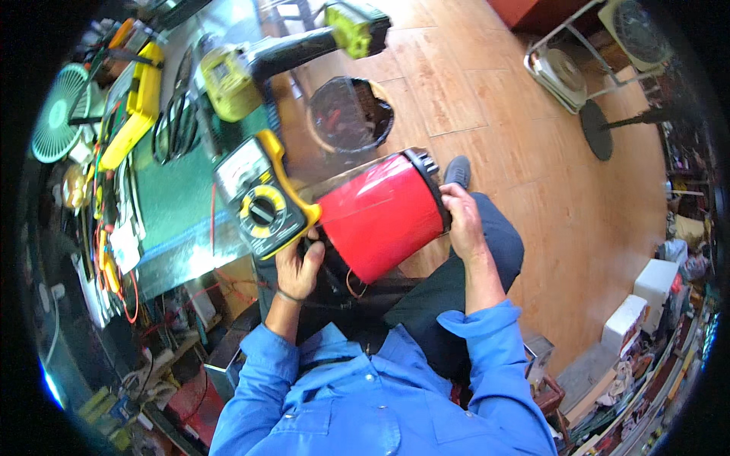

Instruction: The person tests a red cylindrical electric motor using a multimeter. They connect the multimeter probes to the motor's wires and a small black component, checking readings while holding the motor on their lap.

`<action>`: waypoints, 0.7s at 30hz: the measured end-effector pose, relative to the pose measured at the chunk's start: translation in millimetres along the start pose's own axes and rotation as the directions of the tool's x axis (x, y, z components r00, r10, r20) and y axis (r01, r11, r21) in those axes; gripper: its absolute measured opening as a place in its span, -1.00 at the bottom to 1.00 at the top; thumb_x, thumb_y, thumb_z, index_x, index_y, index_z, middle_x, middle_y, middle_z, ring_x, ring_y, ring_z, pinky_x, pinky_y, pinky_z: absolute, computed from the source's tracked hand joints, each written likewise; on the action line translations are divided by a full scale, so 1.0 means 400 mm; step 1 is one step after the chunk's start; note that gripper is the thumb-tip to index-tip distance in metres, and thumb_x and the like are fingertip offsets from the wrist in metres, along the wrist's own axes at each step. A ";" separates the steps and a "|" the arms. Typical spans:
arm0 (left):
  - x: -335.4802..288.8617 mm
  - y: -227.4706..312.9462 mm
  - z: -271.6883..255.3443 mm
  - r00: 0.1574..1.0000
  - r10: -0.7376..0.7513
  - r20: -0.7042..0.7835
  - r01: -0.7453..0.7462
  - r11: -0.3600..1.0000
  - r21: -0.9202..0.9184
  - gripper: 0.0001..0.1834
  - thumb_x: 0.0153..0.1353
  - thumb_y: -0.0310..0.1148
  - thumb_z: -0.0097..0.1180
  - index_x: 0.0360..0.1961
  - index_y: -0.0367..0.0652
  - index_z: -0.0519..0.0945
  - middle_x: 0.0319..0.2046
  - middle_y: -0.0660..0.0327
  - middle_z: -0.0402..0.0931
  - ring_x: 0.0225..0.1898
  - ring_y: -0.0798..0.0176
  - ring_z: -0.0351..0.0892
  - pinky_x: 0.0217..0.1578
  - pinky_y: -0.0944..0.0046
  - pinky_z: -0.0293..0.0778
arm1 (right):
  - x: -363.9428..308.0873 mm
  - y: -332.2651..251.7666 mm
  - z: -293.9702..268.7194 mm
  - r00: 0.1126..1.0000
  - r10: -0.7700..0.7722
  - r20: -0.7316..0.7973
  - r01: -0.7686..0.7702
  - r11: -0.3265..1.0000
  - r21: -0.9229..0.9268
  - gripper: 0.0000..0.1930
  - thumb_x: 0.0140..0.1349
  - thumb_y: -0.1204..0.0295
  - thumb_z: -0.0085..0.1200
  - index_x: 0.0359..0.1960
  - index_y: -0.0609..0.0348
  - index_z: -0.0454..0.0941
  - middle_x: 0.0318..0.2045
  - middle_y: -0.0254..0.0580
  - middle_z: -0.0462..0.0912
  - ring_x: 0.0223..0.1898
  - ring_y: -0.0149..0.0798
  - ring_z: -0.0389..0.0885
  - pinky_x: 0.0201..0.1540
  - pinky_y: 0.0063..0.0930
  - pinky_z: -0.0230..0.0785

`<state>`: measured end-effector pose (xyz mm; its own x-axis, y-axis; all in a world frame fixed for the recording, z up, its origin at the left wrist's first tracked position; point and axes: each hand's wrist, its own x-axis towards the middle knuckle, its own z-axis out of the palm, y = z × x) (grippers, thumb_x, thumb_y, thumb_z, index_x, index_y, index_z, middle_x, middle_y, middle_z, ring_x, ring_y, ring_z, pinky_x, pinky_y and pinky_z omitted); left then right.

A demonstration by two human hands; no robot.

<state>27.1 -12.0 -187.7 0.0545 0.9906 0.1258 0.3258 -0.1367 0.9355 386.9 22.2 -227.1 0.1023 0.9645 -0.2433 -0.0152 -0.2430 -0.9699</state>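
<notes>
A glossy red cylindrical appliance housing (384, 216) lies tilted across my lap, with a black slotted rim at its right end. My right hand (465, 220) grips that rim, thumb and fingers closed on its edge. Close to the housing's dark left end is my left hand (300, 270), its fingers curled and partly hidden by a yellow-and-black analog multimeter (262, 201). What these fingers hold is hidden. The meter sits face up at the bench corner, just beyond my left hand. A thin wire loop (355, 285) hangs below the housing.
On the green-topped bench (179, 201) lie a yellow-green cordless power tool (232, 83), a yellow case (141, 102), cables and a small green fan (59, 114). A lined bin (350, 114) stands on the wooden floor (563, 197). Fans and white boxes (625, 323) are at the right.
</notes>
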 end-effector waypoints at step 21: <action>0.014 -0.111 0.097 0.874 -0.452 0.175 0.469 0.696 -0.544 -0.77 0.51 -0.30 0.19 -0.04 -0.24 0.73 -0.12 0.41 0.64 -0.06 0.41 0.53 0.05 0.33 0.44 | 0.041 -0.159 0.029 0.962 -0.267 -0.051 0.217 0.867 -0.448 -0.27 0.64 0.01 0.21 0.43 0.59 0.52 0.16 0.13 0.77 0.24 -0.19 0.68 0.37 -0.32 0.48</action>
<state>49.7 -0.6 -241.2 0.0659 0.9263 -0.3710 -0.2616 0.3749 0.8894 378.2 54.6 -169.5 0.1536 0.9878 0.0257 0.4544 -0.0476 -0.8895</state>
